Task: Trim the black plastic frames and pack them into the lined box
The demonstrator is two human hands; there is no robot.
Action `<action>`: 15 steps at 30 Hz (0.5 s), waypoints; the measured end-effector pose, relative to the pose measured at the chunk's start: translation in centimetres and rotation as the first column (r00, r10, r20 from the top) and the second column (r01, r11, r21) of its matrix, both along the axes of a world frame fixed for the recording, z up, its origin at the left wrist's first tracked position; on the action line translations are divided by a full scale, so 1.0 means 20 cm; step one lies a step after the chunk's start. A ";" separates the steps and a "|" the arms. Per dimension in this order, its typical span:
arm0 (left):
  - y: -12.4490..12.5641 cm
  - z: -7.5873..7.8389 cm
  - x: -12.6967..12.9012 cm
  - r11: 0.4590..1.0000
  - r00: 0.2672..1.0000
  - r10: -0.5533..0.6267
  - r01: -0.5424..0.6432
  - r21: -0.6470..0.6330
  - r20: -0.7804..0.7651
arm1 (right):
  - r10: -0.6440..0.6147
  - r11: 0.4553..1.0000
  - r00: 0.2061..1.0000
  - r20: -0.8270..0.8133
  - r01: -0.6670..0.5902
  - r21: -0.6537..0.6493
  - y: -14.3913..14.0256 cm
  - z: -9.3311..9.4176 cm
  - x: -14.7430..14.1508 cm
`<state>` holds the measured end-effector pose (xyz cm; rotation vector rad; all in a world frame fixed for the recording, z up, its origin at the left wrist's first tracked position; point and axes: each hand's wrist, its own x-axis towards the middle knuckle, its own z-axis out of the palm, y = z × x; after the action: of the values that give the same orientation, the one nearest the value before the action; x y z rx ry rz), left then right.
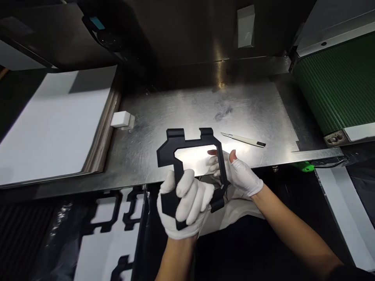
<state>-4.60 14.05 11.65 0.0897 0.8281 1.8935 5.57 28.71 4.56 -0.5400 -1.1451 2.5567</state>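
Observation:
My left hand (191, 201), in a white glove, is wrapped round the lower left side of a black plastic frame (167, 153). The frame is tilted up above the table's front edge, with two curved tabs along its top. My right hand (242, 176) is beside the frame's right side, its thumb raised and its fingers apart, partly behind the frame and seen through its opening. Bare thumb and index fingertips stick out of its white glove. Whether those fingers touch the frame, I cannot tell. A craft knife (244, 139) lies on the metal table (181, 107) beyond my right hand.
At left stands a stack of white sheets (55, 117), with a small white block (120, 119) against it. More black frames (113, 212) lie on white sheeting at lower left. A green conveyor belt (340, 78) is at right. A green object (307, 167) sits under the table edge.

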 end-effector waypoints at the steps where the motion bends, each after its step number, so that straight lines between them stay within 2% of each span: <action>1: 0.00 -0.01 -0.01 1.000 1.000 -0.001 0.001 0.008 0.008 | -0.057 0.998 0.998 0.037 0.057 0.016 0.00 -0.01 0.00; 4: -0.02 -0.04 -0.02 0.998 1.000 -0.027 0.027 0.057 -0.007 | -0.196 0.976 0.966 0.167 0.176 0.124 -0.01 -0.02 0.02; 6: -0.03 -0.04 -0.02 0.993 0.997 -0.059 0.063 0.100 -0.039 | -0.305 0.932 0.919 0.251 0.234 0.278 -0.03 0.00 0.04; 8: -0.06 -0.02 0.00 0.991 0.993 -0.094 0.101 0.088 -0.072 | -0.468 0.817 0.843 0.264 0.300 0.492 -0.05 0.05 0.09; 9: -0.07 -0.01 0.01 0.991 0.988 -0.121 0.125 0.038 -0.094 | -0.518 0.752 0.824 0.232 0.308 0.583 -0.07 0.08 0.13; 10: -0.08 0.00 0.03 0.986 0.979 -0.163 0.158 -0.046 -0.126 | -0.508 0.713 0.840 0.190 0.286 0.640 -0.09 0.12 0.16; 11: -0.09 0.01 0.06 0.969 0.961 -0.221 0.196 -0.151 -0.168 | -0.432 0.711 0.889 0.155 0.230 0.664 -0.10 0.14 0.20; 13: -0.10 0.00 0.12 0.901 0.904 -0.346 0.246 -0.357 -0.251 | -0.174 0.769 0.977 0.124 0.056 0.637 -0.14 0.18 0.27; 14: -0.10 -0.01 0.17 0.871 0.881 -0.393 0.265 -0.413 -0.265 | -0.066 0.795 0.990 0.124 -0.023 0.606 -0.15 0.19 0.32; 15: -0.10 -0.03 0.21 0.854 0.865 -0.429 0.295 -0.428 -0.261 | -0.014 0.815 0.992 0.129 -0.064 0.576 -0.16 0.18 0.36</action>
<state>-0.32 12.02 11.07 0.3324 1.3051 1.3435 12.86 25.50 8.21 -0.5313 -1.8856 2.0383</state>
